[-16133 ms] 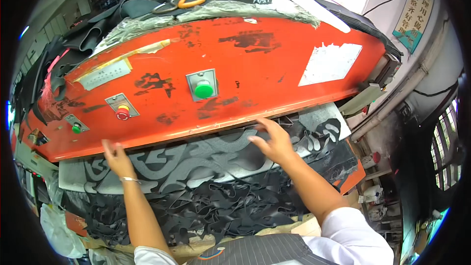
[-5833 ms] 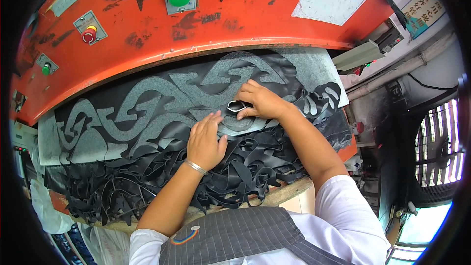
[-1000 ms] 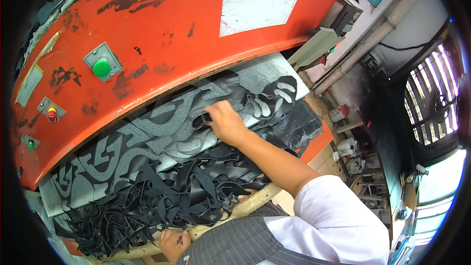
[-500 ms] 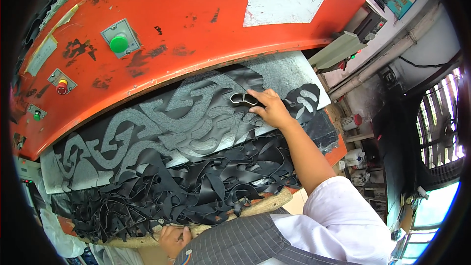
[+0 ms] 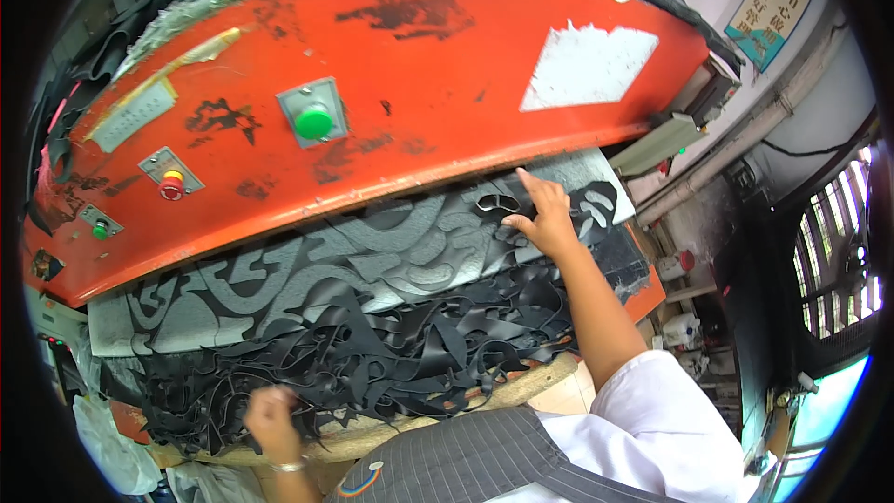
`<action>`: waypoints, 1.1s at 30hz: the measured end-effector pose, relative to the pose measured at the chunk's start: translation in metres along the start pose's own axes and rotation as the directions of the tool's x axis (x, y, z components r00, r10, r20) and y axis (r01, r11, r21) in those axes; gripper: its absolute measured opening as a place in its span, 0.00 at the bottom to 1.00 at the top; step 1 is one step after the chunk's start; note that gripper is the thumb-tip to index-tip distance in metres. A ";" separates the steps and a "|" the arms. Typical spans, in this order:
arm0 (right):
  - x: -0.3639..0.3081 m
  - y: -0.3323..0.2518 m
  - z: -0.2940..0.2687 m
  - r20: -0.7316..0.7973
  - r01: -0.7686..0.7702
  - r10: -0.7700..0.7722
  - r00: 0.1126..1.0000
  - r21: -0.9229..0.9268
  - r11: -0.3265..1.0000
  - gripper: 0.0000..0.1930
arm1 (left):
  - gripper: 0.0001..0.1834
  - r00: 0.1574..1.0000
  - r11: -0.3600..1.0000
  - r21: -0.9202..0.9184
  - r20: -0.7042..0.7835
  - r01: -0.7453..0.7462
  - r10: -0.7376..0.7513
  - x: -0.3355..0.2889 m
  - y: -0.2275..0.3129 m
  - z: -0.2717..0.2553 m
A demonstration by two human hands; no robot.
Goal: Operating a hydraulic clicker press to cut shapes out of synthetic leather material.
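My right hand [image 5: 551, 216] hovers at the far right of the grey cutting board [image 5: 521, 256], thumb and forefinger spread apart. Close to its thumb lies a small steel cutting die [image 5: 496, 204], a curved metal outline standing on dark leather; no grip on it shows. Cut-out curved gaps run through the leather sheet [image 5: 307, 261] and bare the board beneath. My left hand [image 5: 272, 421] is raised over the near left edge of a heap of black leather scraps [image 5: 400, 345]. Motion blurs its fingers, and I cannot make out anything in them.
A red press beam [image 5: 447, 84] spans the far side, low above the board. It carries a green push button [image 5: 314, 122] and a red knob [image 5: 171, 186]. A wooden pole [image 5: 521, 386] edges the scraps nearest me. Shelves with bottles [image 5: 684, 328] stand at the right.
My right thumb and forefinger, earlier at the die, have opened away from it. My left hand has lifted off the pole and moved left. The whole view has shifted.
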State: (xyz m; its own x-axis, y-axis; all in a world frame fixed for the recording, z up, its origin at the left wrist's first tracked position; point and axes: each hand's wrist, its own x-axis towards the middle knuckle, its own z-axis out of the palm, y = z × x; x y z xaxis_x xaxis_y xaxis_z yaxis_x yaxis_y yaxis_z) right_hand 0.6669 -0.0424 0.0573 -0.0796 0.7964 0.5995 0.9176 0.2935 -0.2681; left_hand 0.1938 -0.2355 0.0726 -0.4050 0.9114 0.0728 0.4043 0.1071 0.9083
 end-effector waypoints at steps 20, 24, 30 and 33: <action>-0.014 -0.234 0.004 0.118 0.004 -0.080 0.990 0.536 0.844 0.15 | 0.17 0.936 0.933 0.083 0.078 -0.349 0.343 0.051 -0.009 -0.053; -0.052 -0.245 0.002 0.262 -0.027 -0.146 0.954 0.560 0.828 0.12 | 0.06 0.723 0.756 0.199 0.515 -0.623 0.460 -0.061 0.010 0.008; -0.075 -0.225 -0.001 0.435 -0.173 -0.114 0.893 0.567 0.806 0.13 | 0.08 0.759 0.748 0.288 0.503 -0.598 0.413 -0.096 0.003 0.041; -0.061 -0.169 0.002 0.305 -0.168 0.044 0.951 0.392 0.904 0.16 | 0.07 0.792 0.749 0.322 0.440 -0.579 0.423 -0.096 0.003 0.050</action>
State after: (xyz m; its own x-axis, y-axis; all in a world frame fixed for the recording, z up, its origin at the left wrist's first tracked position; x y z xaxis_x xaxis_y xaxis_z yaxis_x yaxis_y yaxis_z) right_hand 0.5159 -0.1389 0.0646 -0.1537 0.9319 0.3285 0.6904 0.3391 -0.6390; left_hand 0.2753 -0.3031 0.0475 0.2113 0.9420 0.2608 0.8016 -0.3197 0.5052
